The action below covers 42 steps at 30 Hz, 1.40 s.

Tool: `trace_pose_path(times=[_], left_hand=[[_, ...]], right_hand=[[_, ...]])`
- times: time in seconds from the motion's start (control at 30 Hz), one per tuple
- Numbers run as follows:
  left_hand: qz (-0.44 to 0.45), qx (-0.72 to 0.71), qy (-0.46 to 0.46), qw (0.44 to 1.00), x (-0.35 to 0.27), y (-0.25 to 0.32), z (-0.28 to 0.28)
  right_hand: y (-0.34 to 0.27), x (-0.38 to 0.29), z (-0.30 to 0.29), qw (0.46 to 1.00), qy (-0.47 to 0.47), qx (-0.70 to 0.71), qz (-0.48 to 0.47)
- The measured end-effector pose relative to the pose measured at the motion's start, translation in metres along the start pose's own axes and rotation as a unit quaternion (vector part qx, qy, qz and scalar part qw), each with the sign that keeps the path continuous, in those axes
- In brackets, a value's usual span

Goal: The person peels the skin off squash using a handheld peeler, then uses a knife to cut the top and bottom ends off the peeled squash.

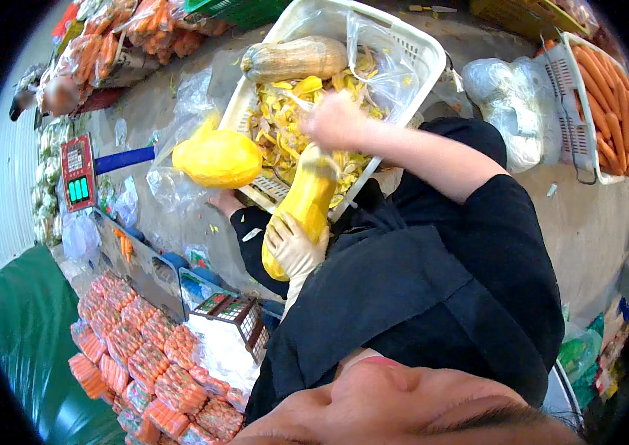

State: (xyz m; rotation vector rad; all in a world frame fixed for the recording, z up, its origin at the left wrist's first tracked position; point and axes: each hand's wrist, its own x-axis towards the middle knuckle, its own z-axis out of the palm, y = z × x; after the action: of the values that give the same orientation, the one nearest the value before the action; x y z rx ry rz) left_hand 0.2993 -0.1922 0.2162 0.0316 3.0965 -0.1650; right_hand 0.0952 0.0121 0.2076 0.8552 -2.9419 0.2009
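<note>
My left hand (pixel 296 245), in a pale glove, grips the near end of a long, peeled yellow squash (pixel 304 203). The squash slants over the near rim of a white plastic crate (pixel 431 61). My bare right hand (pixel 336 119) is closed above the far end of the squash and blurred; a small pale tool (pixel 302 102), possibly a peeler, juts from it. Yellow and tan peelings (pixel 278 119) lie heaped in the crate. Across its far left part rests an unpeeled tan squash (pixel 295 58). Another peeled yellow squash (pixel 217 159) sits outside the left rim on clear plastic.
Left stands a scale display (pixel 78 173) on a blue post (pixel 125 160). Bagged carrots (pixel 147 356) are stacked at lower left. A white crate of carrots (pixel 609 111) stands at right, beside a plastic-wrapped white bundle (pixel 506 111). Other people (pixel 28 94) appear at far left.
</note>
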Motion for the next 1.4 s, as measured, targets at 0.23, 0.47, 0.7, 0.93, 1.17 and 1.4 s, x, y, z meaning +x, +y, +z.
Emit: trace_pose_path(times=[0.23, 0.47, 0.7, 0.93, 1.17, 1.4], left_hand=[[0.044, -0.075, -0.011, 0.996, 0.029, -0.03, -0.009], [0.04, -0.043, 0.015, 0.998, 0.018, -0.021, -0.006], [0.008, -0.025, 0.0, 1.0, 0.004, -0.004, -0.004], [-0.041, -0.192, 0.06, 0.979, -0.017, -0.04, 0.01], [-0.472, -0.816, -0.183, 0.278, -0.056, -0.104, 0.034], [-0.251, -0.633, 0.005, 0.732, -0.044, -0.107, 0.034]], right_hand=[[0.055, 0.004, 0.037, 0.995, 0.045, 0.049, 0.075], [0.035, 0.028, 0.022, 0.992, -0.074, -0.007, 0.101], [-0.011, 0.029, 0.021, 0.993, -0.108, 0.038, 0.035], [0.053, 0.029, 0.014, 0.924, -0.224, 0.207, 0.231], [-0.001, 0.007, 0.048, 0.88, -0.307, 0.317, 0.178], [-0.009, 0.007, 0.097, 0.876, -0.154, 0.438, 0.13]])
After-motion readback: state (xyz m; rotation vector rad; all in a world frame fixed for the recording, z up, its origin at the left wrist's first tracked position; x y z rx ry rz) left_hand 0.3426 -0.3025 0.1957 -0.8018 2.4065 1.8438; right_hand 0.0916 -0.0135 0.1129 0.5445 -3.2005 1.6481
